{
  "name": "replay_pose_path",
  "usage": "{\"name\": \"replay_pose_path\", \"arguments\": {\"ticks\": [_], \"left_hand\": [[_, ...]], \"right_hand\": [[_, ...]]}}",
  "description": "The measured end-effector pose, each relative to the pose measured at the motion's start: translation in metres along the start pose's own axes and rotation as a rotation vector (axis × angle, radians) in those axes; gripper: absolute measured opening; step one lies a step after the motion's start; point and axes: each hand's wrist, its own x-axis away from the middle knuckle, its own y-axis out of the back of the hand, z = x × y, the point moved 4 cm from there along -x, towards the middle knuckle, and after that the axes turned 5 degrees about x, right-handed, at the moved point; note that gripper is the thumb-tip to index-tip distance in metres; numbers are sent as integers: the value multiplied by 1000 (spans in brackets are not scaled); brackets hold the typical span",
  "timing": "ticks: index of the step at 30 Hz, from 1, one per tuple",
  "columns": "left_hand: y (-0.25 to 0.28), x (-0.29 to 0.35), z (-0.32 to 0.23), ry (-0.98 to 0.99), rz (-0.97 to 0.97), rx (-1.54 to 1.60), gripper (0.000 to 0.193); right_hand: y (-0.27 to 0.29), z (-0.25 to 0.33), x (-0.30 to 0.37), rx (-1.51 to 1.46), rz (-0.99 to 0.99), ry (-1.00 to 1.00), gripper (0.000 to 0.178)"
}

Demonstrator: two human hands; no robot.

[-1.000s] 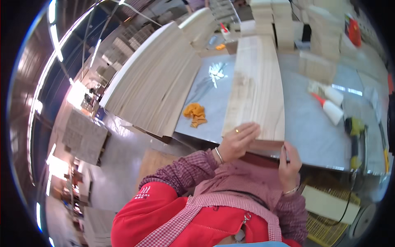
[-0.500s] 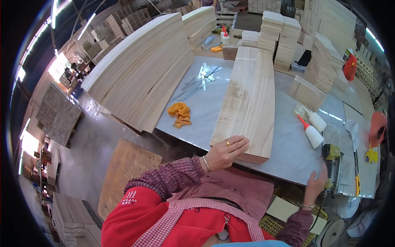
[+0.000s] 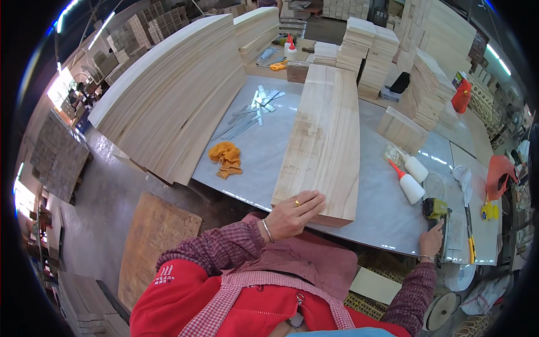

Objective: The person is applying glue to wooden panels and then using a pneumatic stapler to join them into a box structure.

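While the left hand [image 3: 293,212] lies flat, fingers spread, on the near end of the long board [image 3: 323,140], whose long axis runs toward 12 o'clock, the right hand [image 3: 431,240] at 3 o'clock curls around a green-yellow power tool [image 3: 437,216], grip unclear

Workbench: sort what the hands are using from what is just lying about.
In use: left hand flat on wooden board; right hand at the yellow-green power tool.
Lying about: orange rag, glue bottles, metal strips, plank stack.

Pale wooden board [image 3: 323,140] flat on table, green power tool [image 3: 437,212] at edge
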Motion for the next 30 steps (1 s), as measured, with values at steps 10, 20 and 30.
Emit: {"name": "replay_pose_path", "arguments": {"ticks": [10, 20, 30], "left_hand": [[1, -4, -1, 21, 13, -7, 43], [2, 1, -4, 39, 17, 7, 44], [0, -4, 0, 8, -92, 138, 45]], "right_hand": [[-10, -2, -15, -59, 64, -45, 69], [-11, -8, -21, -134, 159, -77, 69], [108, -8, 37, -650, 174, 83, 35]]}}
